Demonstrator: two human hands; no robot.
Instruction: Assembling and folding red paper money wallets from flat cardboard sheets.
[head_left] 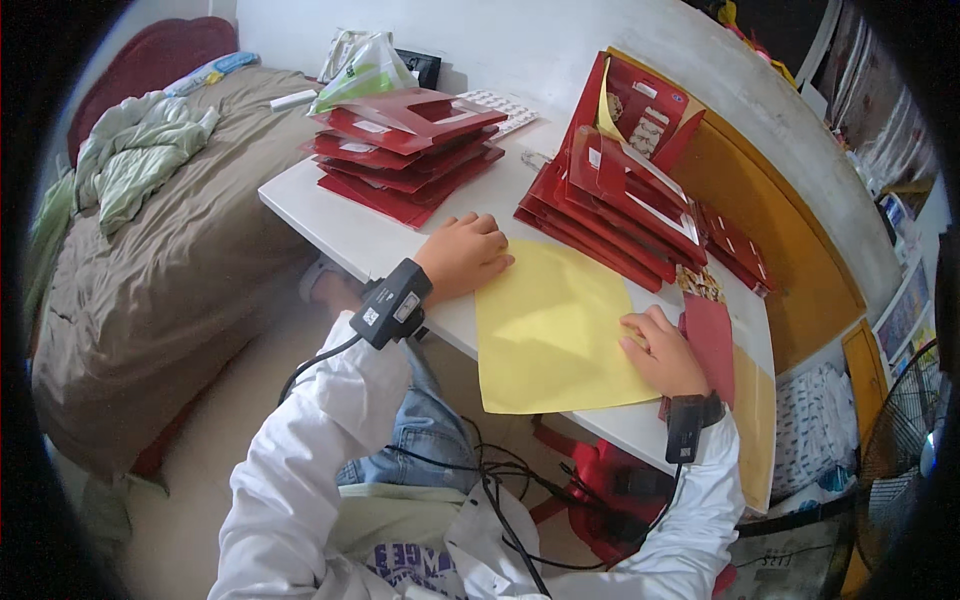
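A yellow sheet point(550, 330) lies in front of me on the white table point(300, 195), its near edge reaching past the table's front edge. My left hand point(465, 256) is at the sheet's upper left corner, with fingers curled and closed at its edge. At the right side, my right hand point(662, 350) is closed on the sheet, thumb and fingers bent in. Both palms face down, so the fingertips are partly hidden. Just beyond the sheet stands a stack of dark red folded boxes point(610, 205) with cut-out windows.
Another stack of red window boxes point(405, 150) rises at the far left, beside a plastic bag point(368, 72). An open red box point(645, 115) leans at the back right. A dark red piece point(708, 345) lies right of the sheet. Black cables point(490, 470) hang below.
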